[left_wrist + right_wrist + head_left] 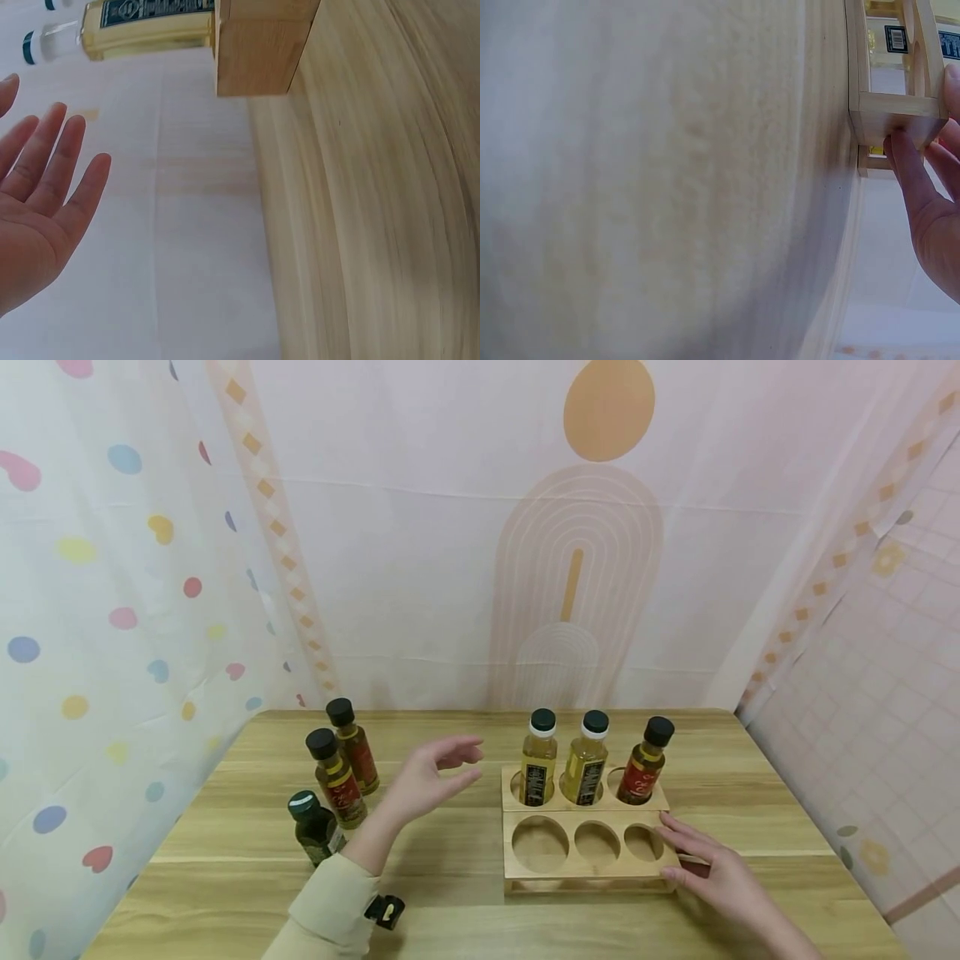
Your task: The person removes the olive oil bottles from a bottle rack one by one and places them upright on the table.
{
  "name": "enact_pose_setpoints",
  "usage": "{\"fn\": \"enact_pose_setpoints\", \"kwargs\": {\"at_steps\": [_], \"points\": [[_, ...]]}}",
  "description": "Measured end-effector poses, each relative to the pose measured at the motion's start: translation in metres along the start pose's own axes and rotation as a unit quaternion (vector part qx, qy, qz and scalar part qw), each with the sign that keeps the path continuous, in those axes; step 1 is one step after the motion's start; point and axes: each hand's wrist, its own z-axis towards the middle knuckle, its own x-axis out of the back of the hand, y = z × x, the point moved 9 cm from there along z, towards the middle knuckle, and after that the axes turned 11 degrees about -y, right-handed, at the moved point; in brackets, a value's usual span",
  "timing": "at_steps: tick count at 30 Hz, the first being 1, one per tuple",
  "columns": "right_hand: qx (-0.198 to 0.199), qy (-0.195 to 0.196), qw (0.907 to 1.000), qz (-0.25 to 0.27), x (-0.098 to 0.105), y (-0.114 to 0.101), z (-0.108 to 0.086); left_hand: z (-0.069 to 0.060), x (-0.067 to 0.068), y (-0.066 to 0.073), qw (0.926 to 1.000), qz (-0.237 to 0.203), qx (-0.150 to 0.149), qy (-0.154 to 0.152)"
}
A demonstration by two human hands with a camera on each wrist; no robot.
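In the head view a two-tier wooden bottle rack stands right of centre. Its back row holds two pale-oil bottles with dark green caps and a red-labelled bottle with a black cap. The front row shows three bare round holes. My right hand grips the rack's right end, its fingers against the side wall in the right wrist view. My left hand is in the air left of the rack, fingers spread and holding nothing; the left wrist view shows its palm.
On the table's left stand two black-capped, red-labelled bottles and a dark green bottle, partly hidden by my left sleeve. Patterned curtains hang behind and beside the wooden table.
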Motion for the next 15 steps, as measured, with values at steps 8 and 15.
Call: {"fn": "enact_pose_setpoints", "kwargs": {"at_steps": [8,15], "points": [[0.002,0.001,1.0,0.0,0.0,0.0,0.0,0.018,-0.02,0.001,0.9985,-0.046,-0.03,0.009],[0.002,0.0,1.0,0.002,0.0,-0.001,0.0,0.034,-0.033,0.007,0.9977,-0.055,-0.036,0.013]]}}
